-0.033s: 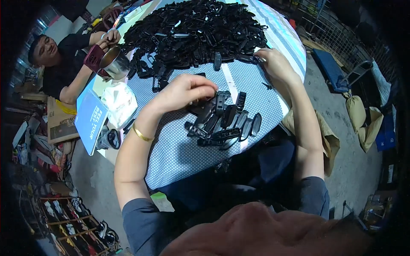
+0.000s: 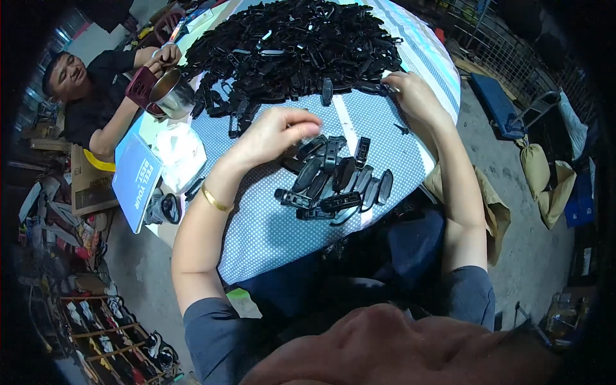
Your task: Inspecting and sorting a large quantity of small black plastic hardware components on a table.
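Note:
My left hand [image 2: 273,135] hovers at the far left edge of a small heap of black oblong plastic clips [image 2: 343,173]. Its thumb and forefinger are a little apart, with nothing visible between them. My right hand [image 2: 416,96] is at the right edge of a big mound of similar black plastic clips [image 2: 289,51]. Those fingers are closed on a black clip [image 2: 372,88] there, partly hidden by the fingertips. One clip [image 2: 327,92] stands apart at the near edge of the mound.
A patterned cloth [image 2: 256,231] covers the round table. At its left are a steel mug [image 2: 173,96], a white plastic bag [image 2: 178,154] and a blue notebook [image 2: 136,179]. Another person [image 2: 96,96] sits at the far left with a dark red phone [image 2: 141,88]. A small black scrap [image 2: 402,129] lies by my right wrist.
My left hand has drawn back slightly up and left from the small heap, its fingers loosening and uncovering a clip there. My right hand stays in place.

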Motion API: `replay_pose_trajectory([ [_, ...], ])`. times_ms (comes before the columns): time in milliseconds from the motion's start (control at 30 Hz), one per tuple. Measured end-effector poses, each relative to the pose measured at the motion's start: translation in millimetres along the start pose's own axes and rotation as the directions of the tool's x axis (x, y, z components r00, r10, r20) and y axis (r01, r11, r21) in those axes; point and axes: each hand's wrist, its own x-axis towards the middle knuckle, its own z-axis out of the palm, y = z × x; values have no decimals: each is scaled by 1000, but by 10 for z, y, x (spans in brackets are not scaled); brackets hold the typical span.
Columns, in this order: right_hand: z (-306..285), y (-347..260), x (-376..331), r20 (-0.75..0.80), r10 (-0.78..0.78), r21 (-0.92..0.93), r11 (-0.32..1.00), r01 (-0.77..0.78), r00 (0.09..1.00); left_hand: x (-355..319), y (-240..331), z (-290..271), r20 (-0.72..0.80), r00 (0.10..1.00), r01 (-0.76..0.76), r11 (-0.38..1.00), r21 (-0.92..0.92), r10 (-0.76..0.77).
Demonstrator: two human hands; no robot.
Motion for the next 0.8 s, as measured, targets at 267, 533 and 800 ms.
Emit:
replay_pose_trajectory([
  [267, -10, 41, -1, 27, 6, -74, 997, -4, 1000, 114, -348, 86, -166, 970, -40, 787, 616, 179],
  [533, -253, -379, -47, -93, -32, 656, 750, 85, 995, 105, -189, 169, -264, 951, 49, 922, -384, -161],
  [800, -101, -1025, -74, -147, 19, 972, 187, 141, 989, 64, -73, 293, -268, 947, -49, 742, -669, -179],
])
